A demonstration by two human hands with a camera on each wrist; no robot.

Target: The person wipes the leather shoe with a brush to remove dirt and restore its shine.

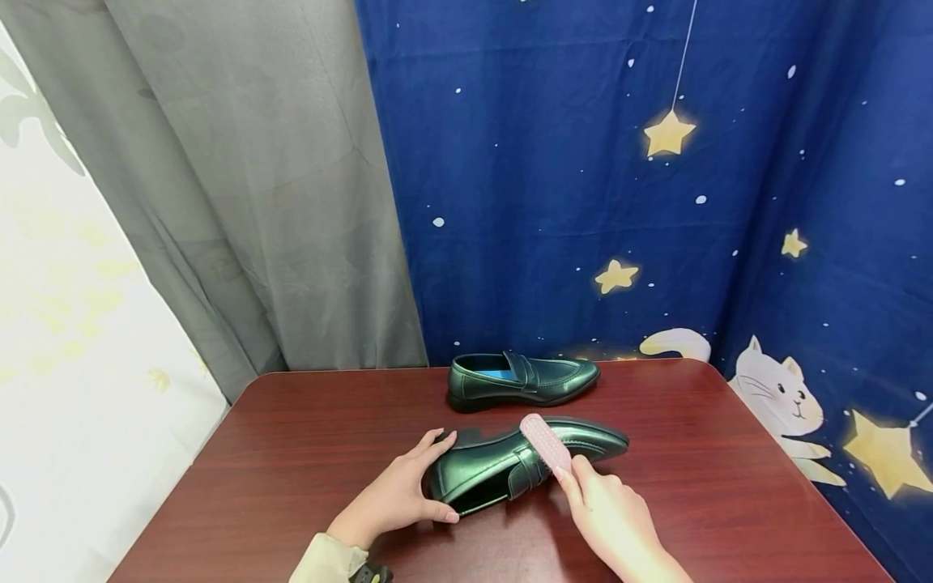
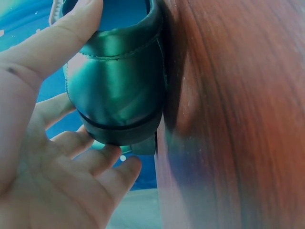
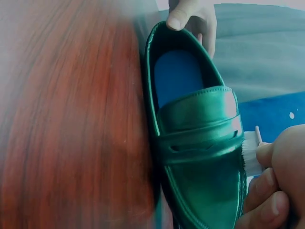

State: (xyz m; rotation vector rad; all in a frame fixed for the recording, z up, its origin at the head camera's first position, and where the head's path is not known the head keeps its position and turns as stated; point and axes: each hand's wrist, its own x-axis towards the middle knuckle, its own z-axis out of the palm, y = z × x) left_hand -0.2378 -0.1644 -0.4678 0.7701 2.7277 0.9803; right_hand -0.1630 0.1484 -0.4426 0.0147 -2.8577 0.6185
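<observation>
A dark green, glossy loafer [image 1: 472, 471] lies tipped on its side on the table, toe to the right and opening toward me. My left hand [image 1: 397, 492] holds it by the heel, thumb at the rim of the opening and fingers around toward the sole. In my right hand [image 1: 615, 514] is a pink brush [image 1: 545, 442], gripped by its handle. The brush lies over the upper side of the loafer near the strap. In the right wrist view its pale bristles [image 3: 251, 153] touch the loafer's side. Blue insole [image 3: 178, 78] shows inside.
A second matching loafer [image 1: 557, 380] stands upright behind, at the far edge of the reddish-brown table [image 1: 306, 437]. A grey curtain [image 1: 277, 202] and a blue curtain [image 1: 539, 178] with stars hang behind the table.
</observation>
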